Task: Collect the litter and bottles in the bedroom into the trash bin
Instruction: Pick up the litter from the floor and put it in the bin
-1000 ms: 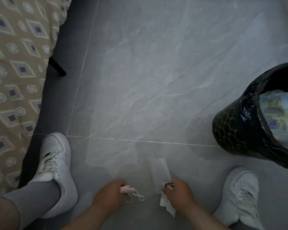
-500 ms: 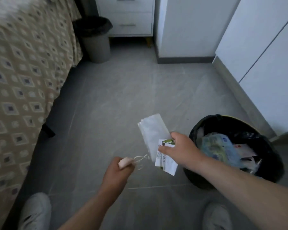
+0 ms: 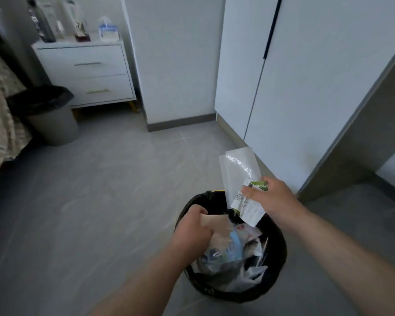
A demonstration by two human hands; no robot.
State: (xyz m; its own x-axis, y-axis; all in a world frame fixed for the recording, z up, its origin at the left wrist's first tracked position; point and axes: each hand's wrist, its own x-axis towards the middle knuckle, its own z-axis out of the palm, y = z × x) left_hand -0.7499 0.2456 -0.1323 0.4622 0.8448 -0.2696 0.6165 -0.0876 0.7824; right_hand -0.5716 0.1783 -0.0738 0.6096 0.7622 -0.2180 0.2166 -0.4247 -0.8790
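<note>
Right hand [image 3: 269, 197] pinched a clear wrapper [image 3: 237, 169] and printed packet [image 3: 249, 208] above the far rim of the trash bin [image 3: 281, 254], presumably positioned for release. Left hand [image 3: 192, 229] gripped a pale scrap [image 3: 214, 221] over the bin's opening; neither load dropped yet.

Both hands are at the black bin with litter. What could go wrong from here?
1. The clear bag, pinched with the wrapper in the right hand, sticks out beyond the far rim of the bin; released there, it may flutter onto the floor.
2. The bin looks nearly full, so light pieces could slide back out.
3. The left hand grips a pale piece close to the rim; a loose drop might miss.
</note>
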